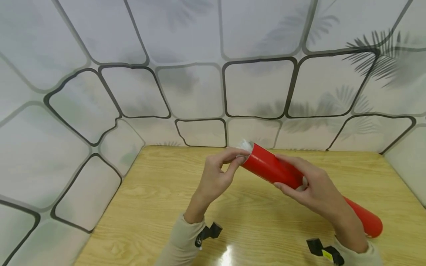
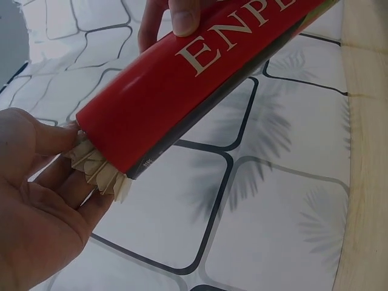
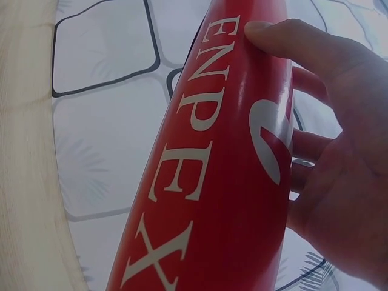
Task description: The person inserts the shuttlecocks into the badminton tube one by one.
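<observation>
A long red shuttlecock tube (image 1: 269, 166) with pale "ENPEX" lettering is tilted above the table, its mouth up and to the left. My right hand (image 1: 316, 188) grips it around the middle, thumb on one side and fingers on the other; its lower end shows past my right forearm. White feathers of a shuttlecock (image 2: 100, 171) stick out of the mouth. With thumb and fingers my left hand (image 1: 217, 175) pinches those feathers at the rim. The shuttlecock's cork is hidden inside the tube. In the right wrist view the tube (image 3: 212, 151) fills the middle.
Below both hands lies a light wood-grain table (image 1: 149, 207). A pale wall (image 1: 193, 92) with dark outlined shapes and leaf prints rises at the back and left. Black wrist cameras (image 1: 213, 230) sit on both sleeves.
</observation>
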`<state>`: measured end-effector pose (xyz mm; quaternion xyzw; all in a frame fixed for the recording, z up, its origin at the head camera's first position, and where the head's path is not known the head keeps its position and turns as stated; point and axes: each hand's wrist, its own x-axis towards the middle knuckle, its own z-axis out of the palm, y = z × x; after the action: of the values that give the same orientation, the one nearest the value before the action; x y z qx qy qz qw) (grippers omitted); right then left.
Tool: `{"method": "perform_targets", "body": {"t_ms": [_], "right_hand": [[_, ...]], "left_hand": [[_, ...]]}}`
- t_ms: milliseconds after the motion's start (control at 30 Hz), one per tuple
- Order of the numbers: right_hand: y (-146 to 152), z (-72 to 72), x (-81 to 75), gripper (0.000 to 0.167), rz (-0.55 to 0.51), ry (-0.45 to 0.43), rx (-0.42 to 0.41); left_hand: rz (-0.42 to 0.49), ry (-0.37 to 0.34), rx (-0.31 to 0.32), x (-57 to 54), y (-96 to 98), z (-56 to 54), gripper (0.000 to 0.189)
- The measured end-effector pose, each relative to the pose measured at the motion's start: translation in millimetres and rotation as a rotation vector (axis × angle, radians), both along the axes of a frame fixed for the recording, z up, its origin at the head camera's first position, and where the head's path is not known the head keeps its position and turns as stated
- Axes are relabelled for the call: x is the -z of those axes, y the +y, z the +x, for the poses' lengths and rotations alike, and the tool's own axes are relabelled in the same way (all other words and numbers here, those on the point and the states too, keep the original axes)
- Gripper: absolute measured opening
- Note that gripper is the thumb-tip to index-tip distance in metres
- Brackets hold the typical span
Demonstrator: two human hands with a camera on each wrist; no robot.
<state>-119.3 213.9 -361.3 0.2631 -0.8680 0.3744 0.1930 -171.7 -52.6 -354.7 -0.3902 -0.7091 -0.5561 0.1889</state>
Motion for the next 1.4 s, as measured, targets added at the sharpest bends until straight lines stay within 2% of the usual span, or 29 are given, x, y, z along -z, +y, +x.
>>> {"method": "perform_targets", "body": {"t_ms": [400,567,733,900,1400], "right_hand": [[-3.4,0.1,-0.7,0.077,-0.001,-0.017,-0.026],[-4.4,-0.1,0.8,0.077,0.002,-0.012,-0.046],[-4.2,1.0,1.0,0.076,-0.002,-0.014,-0.06],[-4.2,2.3,0.4,0.076,-0.001,-0.012,-0.064],[-3.4,-2.9,0.8,0.074,0.03,-0.008,-0.057]], "left_hand": [[-0.043,-0.025,0.123,0.1,-11.5,-3.7,0.032],[-0.069,-0.025,0.219,0.7,-13.7,-5.1,0.038],[-0.091,-0.054,0.32,0.2,-14.4,-6.8,0.04],[-0.111,-0.086,0.385,-1.5,-14.3,-8.4,0.04],[-0.111,-0.16,0.408,1.1,-13.2,-13.9,0.039]]}}
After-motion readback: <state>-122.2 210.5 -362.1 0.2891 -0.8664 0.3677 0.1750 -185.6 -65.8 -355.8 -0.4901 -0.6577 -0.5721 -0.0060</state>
